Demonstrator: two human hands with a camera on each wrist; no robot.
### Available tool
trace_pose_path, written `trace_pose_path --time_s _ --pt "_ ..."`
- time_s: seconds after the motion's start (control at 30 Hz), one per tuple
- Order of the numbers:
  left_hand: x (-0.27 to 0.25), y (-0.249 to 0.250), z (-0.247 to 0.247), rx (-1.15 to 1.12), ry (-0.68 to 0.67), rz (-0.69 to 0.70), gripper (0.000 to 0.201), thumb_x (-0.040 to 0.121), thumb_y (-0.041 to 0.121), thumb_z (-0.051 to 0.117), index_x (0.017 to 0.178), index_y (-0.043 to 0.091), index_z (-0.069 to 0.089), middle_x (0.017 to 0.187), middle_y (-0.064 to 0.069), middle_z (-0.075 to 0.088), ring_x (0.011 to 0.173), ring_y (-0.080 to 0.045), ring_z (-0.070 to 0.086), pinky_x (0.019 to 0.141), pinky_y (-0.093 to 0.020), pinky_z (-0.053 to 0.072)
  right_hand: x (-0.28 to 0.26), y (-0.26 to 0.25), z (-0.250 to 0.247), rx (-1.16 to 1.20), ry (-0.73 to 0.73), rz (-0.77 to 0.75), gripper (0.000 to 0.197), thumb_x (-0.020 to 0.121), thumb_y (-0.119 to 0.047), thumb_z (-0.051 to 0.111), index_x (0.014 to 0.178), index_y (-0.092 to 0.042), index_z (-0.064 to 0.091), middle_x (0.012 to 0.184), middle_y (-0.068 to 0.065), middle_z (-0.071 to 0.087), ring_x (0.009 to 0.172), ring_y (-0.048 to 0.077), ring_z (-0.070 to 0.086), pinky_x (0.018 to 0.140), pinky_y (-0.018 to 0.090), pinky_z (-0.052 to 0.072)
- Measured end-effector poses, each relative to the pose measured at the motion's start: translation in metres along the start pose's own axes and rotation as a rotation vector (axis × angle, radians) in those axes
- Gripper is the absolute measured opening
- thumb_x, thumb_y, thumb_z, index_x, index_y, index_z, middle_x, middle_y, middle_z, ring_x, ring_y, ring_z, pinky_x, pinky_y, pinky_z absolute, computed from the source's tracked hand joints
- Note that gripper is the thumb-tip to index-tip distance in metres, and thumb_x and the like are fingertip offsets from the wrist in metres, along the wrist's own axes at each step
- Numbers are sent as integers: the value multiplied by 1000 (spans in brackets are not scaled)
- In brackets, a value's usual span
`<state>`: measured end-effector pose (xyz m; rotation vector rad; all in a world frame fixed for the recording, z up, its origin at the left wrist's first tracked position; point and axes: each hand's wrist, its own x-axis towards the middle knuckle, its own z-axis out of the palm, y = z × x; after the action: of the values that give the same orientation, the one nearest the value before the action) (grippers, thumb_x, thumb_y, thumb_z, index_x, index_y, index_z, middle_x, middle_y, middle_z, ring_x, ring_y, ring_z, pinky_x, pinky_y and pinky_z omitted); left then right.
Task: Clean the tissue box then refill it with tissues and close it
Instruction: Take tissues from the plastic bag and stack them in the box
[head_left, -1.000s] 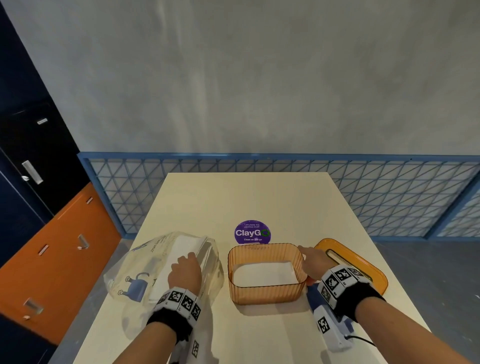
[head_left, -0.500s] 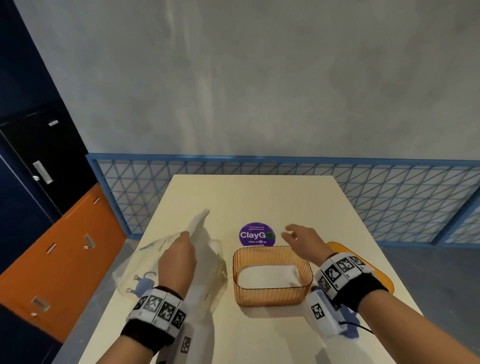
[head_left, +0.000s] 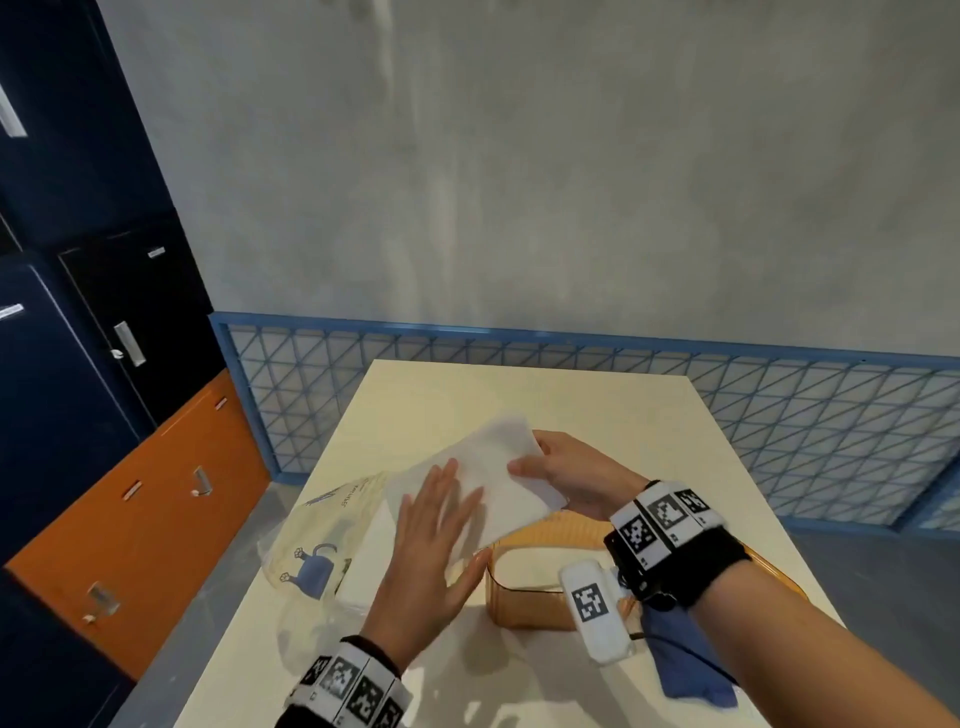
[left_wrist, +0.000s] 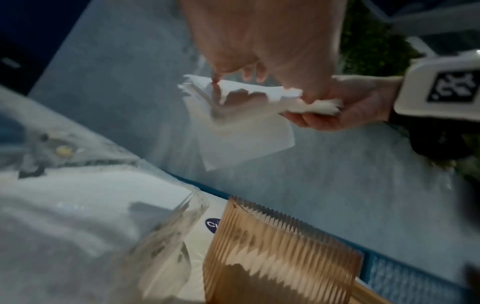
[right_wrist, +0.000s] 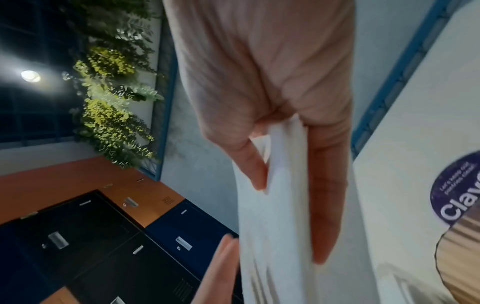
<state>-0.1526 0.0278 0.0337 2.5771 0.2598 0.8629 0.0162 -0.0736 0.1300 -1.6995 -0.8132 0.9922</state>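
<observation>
- Hanging in the air above the cream rectangular table: a white stack of folded tissues, long axis slanting from the near-left corner side up toward the far right, far end raised.
- Looking soft, flat and bright white, layered edges fanning at the gripped end.
- Pinching the stack's right end, thumb on top and fingers beneath: right hand, curled round it.
- Lying flat on the stack's upper face, fingers straight and spread, holding nothing: left hand.
- Sitting below the stack near the table's near edge: translucent amber ribbed plastic tissue box, lid off, long axis running left to right, white tissues showing inside.
- Lying toward the left edge: clear crumpled plastic tissue pack printed with a blue watering can, touching or just beside the box; cannot tell which.
- Resting by the near-right edge: blue cloth.
- Peeking out behind the right forearm: orange lid.
</observation>
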Motion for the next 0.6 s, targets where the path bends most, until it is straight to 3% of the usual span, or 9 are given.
trace_pose_path --time_s 0.03,0.1,0.17,0.23,0.27,0.33,0.4,0.47,0.6 --pt "0 3 -2 -129 54 -116 63 87 51 46 143 31 24 158 0 15 147 -11 9 117 -37 16 -3 1 -3 -24 14 -39 20 93 -9 50 109 -18 58 105 7 64 92 22 61 80 35 50" --pt "6 7 -6 -427 253 -384 73 83 50 48 145 24 21 157 3 14 144 -8 14 116 -29 17 -9 3 -7 -34 4 -100 23 94 -13 51 108 -30 57 103 0 64 93 20 61 81 35 49" --pt "17 3 -13 -716 350 -644 71 89 28 54 147 22 15 155 0 19 142 -14 20 118 -37 19 -14 6 -11 3 -4 -132 25 94 -15 52 113 -32 55 106 0 63 96 21 60 82 36 48" --pt "28 -4 -19 -1045 294 -818 80 81 21 57 146 32 13 147 1 33 137 -18 30 116 -43 22 -17 9 -11 37 2 -144 24 94 -15 52 113 -29 55 107 -1 63 98 20 59 83 34 48" --pt "31 -9 -21 -1164 242 -862 82 73 22 55 144 36 16 139 2 41 131 -19 37 114 -45 25 -18 9 -11 46 12 -149 23 94 -14 51 112 -28 56 106 -1 63 97 19 59 84 33 48" --pt "38 -15 -26 -1257 129 -868 79 64 23 56 138 31 29 125 0 50 116 -17 47 104 -45 37 -19 11 -8 47 38 -153 21 95 -14 51 111 -26 57 106 -1 64 98 19 59 88 35 47" --pt "41 -13 -30 -1220 65 -817 57 66 20 55 123 24 48 118 -2 55 108 -17 50 90 -40 45 -18 13 -6 42 76 -149 21 95 -14 50 112 -23 57 107 1 63 100 20 58 92 38 46" --pt "43 -9 -32 -1135 89 -795 27 80 12 52 105 24 56 105 0 60 101 -18 51 83 -37 47 -17 16 -3 54 114 -138 22 96 -13 49 116 -19 56 109 4 62 100 21 56 91 36 46" --pt "39 -9 -33 -959 130 -781 28 96 3 41 99 26 55 100 4 62 98 -15 54 96 -39 43 -14 23 5 59 190 -142 41 91 -15 58 128 -16 41 120 7 54 108 24 54 90 37 49"
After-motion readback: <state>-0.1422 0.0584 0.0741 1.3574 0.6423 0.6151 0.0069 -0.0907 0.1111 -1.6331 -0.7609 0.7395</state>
